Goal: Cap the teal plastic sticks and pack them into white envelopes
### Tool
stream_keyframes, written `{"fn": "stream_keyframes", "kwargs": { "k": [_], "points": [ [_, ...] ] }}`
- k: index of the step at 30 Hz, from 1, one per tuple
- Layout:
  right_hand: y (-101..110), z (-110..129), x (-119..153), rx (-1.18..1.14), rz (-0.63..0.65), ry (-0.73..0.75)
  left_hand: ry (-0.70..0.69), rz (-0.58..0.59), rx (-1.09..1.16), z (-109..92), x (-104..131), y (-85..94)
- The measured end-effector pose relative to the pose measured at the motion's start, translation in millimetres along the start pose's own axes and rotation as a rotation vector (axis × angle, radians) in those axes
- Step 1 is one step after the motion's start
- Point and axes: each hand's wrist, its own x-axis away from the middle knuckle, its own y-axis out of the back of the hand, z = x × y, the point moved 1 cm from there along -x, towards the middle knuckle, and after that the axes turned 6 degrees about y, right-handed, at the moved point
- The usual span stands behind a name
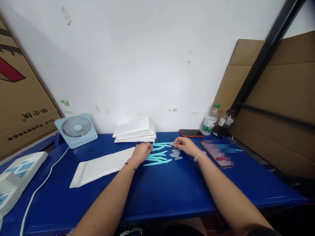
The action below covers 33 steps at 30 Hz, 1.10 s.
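Observation:
Several thin teal plastic sticks (158, 160), shaped like slim razors, lie in a loose group on the blue table (169, 190). My left hand (141, 153) is closed at their left ends, its fingertips pinching one teal stick (161, 144) at the far side of the group. Just right of the sticks lies a small pile of clear plastic caps (175, 153). Above that pile my right hand (185, 146) is closed in a pinch, with a clear cap (171, 143) at its fingertips. The fingers partly hide both small pieces.
A white padded envelope (103, 167) lies left of my left hand; more envelopes (134, 130) are stacked by the wall. Around them are a blue fan (77, 129), a power strip (22, 177), two phones (192, 133), and two bottles (210, 122). Cardboard (278, 108) stands right.

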Motion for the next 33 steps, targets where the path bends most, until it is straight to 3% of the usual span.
{"fn": "stream_keyframes", "kwargs": {
  "k": [5, 16, 23, 26, 29, 33],
  "points": [
    [-7.0, 11.9, 0.1, -0.214, -0.012, 0.029, 0.001, -0.020, 0.072, -1.3, 1.0, 2.0],
    [-14.9, 31.3, 1.1, -0.147, -0.098, 0.061, -0.008, 0.010, 0.090, -5.3, 2.3, 3.5],
    [-26.3, 36.0, 0.1, -0.315, -0.047, 0.053, -0.042, -0.006, 0.192, -6.6, -1.2, -3.9],
    [-28.8, 31.2, -2.0, -0.322, -0.041, 0.033, -0.019, -0.018, 0.192, -8.1, -1.0, -3.5],
    [-25.8, 18.1, -6.6, -0.291, -0.117, -0.020, 0.008, -0.078, 0.151, -8.4, 1.4, 1.0],
    [-12.0, 0.5, -8.4, -0.155, -0.190, -0.093, -0.014, 0.036, 0.047, -7.3, 5.4, 2.1]
  ]
}}
